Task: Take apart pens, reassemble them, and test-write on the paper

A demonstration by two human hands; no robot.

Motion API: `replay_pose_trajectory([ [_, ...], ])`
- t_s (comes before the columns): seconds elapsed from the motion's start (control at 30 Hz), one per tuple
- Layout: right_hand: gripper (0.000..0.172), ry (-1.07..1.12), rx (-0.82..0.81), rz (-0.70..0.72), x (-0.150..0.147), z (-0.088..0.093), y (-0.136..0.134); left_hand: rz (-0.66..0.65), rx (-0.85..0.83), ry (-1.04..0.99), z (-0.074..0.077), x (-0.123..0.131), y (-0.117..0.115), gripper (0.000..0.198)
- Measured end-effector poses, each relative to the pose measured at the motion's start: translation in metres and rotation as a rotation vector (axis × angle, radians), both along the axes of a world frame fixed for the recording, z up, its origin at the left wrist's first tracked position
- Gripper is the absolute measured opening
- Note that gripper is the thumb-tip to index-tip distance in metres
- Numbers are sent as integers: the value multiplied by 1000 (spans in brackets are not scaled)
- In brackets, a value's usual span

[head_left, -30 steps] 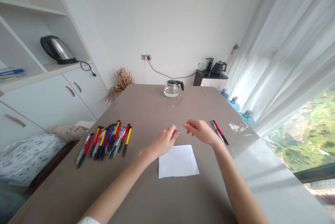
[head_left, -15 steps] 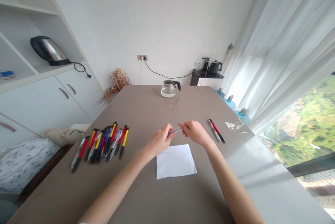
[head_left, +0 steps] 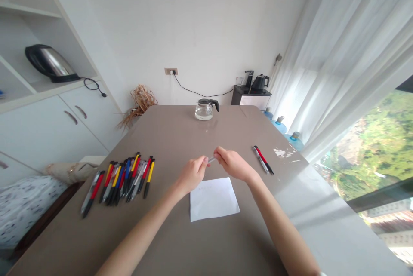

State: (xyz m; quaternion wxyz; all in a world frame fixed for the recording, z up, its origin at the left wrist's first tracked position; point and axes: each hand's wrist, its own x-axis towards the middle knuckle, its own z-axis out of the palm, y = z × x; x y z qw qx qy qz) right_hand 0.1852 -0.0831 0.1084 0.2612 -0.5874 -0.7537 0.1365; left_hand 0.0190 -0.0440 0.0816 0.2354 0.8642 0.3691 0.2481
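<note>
Between my two hands a slim clear pen (head_left: 211, 160) is held above the table, just beyond the white paper (head_left: 214, 200). The fingers of my left hand (head_left: 192, 172) pinch one end of it. My right hand (head_left: 229, 163) is closed round the other end; most of the pen is covered by fingers. To the left lies a group of pens (head_left: 127, 179) with red, yellow, blue and clear barrels. A red and black pen (head_left: 263, 160) and a clear pen (head_left: 260, 159) lie side by side on the right.
A glass pot with a black lid (head_left: 204, 110) stands at the far end of the brown table (head_left: 174, 134). Beyond it a low cabinet (head_left: 250, 94) carries a black kettle (head_left: 260, 82). Blue water bottles (head_left: 294, 140) stand along the right side, by the curtain.
My right hand has turned slightly and less of the clear pen shows between my hands. The whole view has shifted a little, so things appear further left.
</note>
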Motion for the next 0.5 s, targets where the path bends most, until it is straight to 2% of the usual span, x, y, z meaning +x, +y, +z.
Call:
replay_pose_trajectory([
  [0.33,35,25,-24,-117,-6,-7,3,77,148,169,-1,-1,0,31],
  [0.5,39,104,-24,-165,-6,-7,4,30,112,91,1,1,-3,31],
])
